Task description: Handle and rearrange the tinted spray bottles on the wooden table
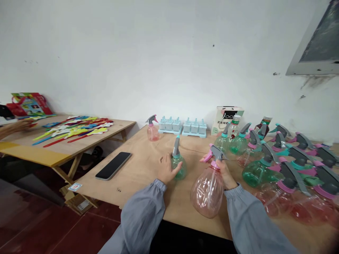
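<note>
My left hand (167, 168) is wrapped round a small green spray bottle (179, 165) with a grey trigger head, standing upright on the wooden table (143, 169). My right hand (225, 172) grips the neck of a pink transparent spray bottle (208, 190) with a pink and grey trigger, held tilted just above the table's front edge. Both arms wear grey sleeves.
Several more green and pink spray bottles (280, 165) crowd the table's right side. A lone pink bottle (153, 129), pale blue moulds (182, 127), a carton (225, 118) and drink bottles stand at the back. A black phone (113, 165) lies left. Another table (53, 148) holds coloured plastic pieces.
</note>
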The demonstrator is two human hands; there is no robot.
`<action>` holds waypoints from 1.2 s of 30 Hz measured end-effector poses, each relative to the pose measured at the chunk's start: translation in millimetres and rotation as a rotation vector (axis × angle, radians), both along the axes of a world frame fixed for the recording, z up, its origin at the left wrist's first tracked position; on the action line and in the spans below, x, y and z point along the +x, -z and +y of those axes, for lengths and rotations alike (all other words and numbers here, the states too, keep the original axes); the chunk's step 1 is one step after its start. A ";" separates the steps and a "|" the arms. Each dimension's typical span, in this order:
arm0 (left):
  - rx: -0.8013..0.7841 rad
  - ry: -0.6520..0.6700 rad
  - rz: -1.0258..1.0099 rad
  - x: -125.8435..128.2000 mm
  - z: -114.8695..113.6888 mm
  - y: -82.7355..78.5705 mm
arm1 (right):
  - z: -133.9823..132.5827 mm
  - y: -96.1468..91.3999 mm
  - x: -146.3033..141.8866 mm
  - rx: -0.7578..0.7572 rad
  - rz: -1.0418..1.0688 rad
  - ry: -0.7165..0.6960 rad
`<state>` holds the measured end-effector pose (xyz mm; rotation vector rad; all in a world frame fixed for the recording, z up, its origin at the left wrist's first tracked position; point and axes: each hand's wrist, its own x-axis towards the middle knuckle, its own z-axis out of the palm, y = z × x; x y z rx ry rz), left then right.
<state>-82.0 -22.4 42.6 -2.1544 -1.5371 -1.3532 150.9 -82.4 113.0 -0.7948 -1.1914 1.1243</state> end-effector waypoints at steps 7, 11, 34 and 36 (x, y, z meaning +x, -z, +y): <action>-0.011 0.010 0.002 -0.2 0.4 0.3 | 3.4 -3.5 8.6 0.049 0.025 0.031; -0.014 0.019 -0.006 0.2 -0.5 -0.4 | 19.3 4.1 18.4 0.001 0.039 0.166; -0.091 0.110 -0.084 3.3 -4.2 -5.3 | 83.5 55.4 96.6 0.461 -0.730 1.132; -0.088 0.140 -0.128 3.5 -4.4 -4.9 | 74.4 52.6 88.1 0.490 -0.729 1.247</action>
